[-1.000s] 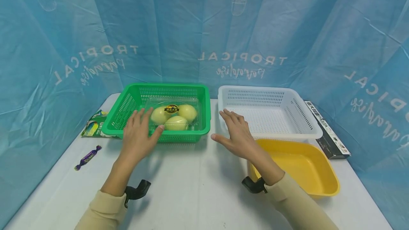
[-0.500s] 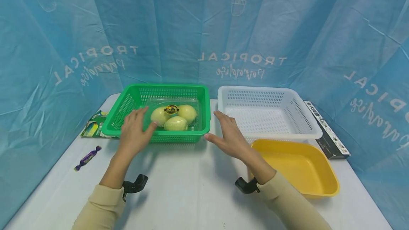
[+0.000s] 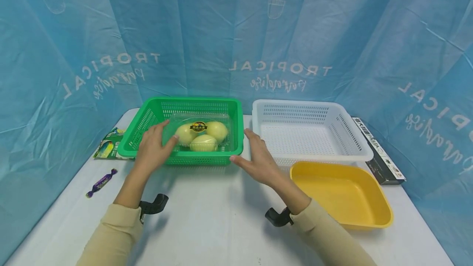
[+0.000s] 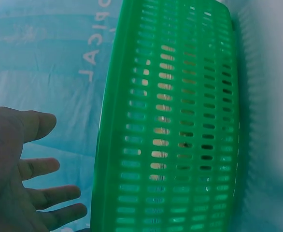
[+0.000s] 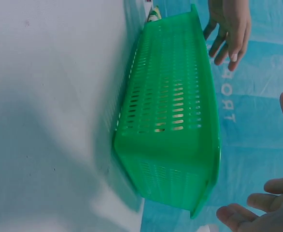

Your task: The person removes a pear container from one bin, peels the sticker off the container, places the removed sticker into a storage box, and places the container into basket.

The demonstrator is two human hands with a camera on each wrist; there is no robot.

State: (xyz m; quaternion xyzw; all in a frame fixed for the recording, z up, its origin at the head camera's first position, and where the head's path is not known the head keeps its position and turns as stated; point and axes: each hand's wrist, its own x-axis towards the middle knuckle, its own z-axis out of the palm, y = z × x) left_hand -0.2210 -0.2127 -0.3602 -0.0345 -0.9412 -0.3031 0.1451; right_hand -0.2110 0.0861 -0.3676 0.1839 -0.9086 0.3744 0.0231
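Observation:
A green slotted basket [image 3: 201, 160] stands at the back left of the table. In it lies a clear plastic box [image 3: 177, 117] with a dark label, through which pale yellow-green round fruits [image 3: 204, 143] show. My left hand [image 3: 152, 147] is over the basket's near left rim, fingers spread and holding nothing. In the left wrist view its fingers [image 4: 59, 198] stay apart from the basket wall [image 4: 180, 116]. My right hand [image 3: 260, 161] hovers off the basket's near right corner, thumb toward the rim, fingers loosely extended. The right wrist view shows its fingertips [image 5: 231, 215] beside the basket [image 5: 165, 96].
A white slotted basket [image 3: 295, 158] stands at the back right, with a yellow tub [image 3: 341, 200] in front of it. A black pasta box [image 3: 380, 155] lies beyond them. On the left are a green packet [image 3: 109, 145] and a purple-wrapped candy [image 3: 101, 182].
Both hands have shifted left. The right hand has come from in front of the white basket to the green basket's right corner; the left has drawn slightly outward. The baskets have stayed put.

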